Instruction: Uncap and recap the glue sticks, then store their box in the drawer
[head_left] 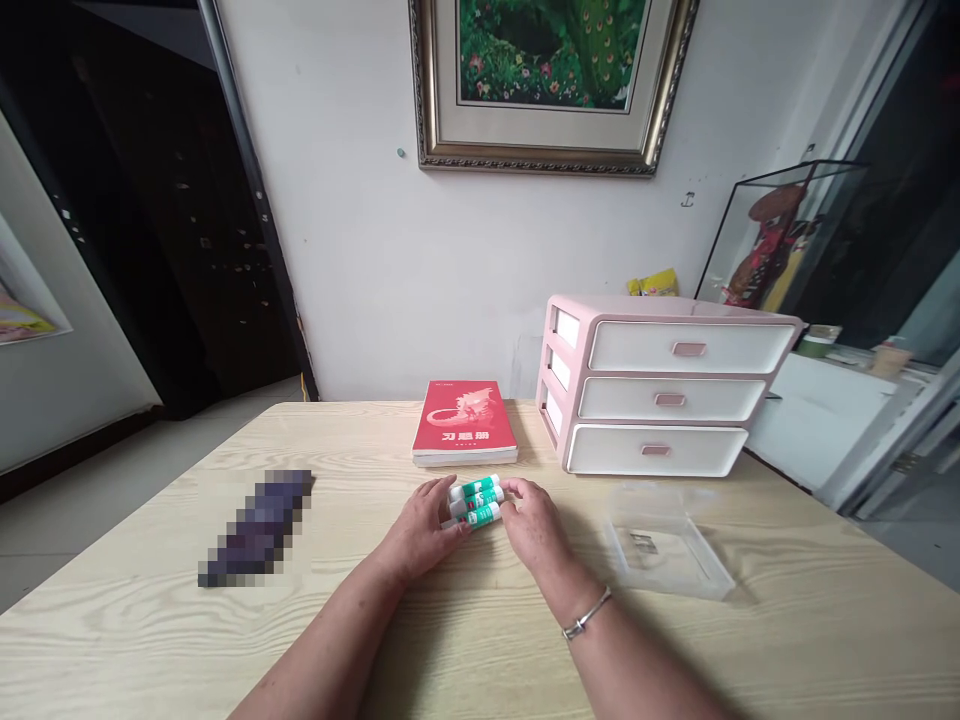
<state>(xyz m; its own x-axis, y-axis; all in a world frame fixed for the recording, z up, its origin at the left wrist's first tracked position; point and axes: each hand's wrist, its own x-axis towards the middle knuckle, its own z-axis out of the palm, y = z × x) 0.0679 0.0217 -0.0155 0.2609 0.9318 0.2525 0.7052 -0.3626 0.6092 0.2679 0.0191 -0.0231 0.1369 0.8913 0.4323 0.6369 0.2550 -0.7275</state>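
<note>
Three white and green glue sticks (478, 501) lie side by side on the pale wooden table (150, 620). My left hand (421, 530) presses its curled fingers against their white-capped left ends. My right hand (534, 525) presses against their right ends, so the sticks are squeezed together between both hands. A silver bracelet (586, 615) circles my right wrist.
A red book (465, 422) lies just behind the sticks. A pink three-drawer organiser (660, 396) stands at the back right with all drawers closed. A clear plastic tray (667, 540) sits right of my right hand. A blurred dark object (256, 527) lies at the left.
</note>
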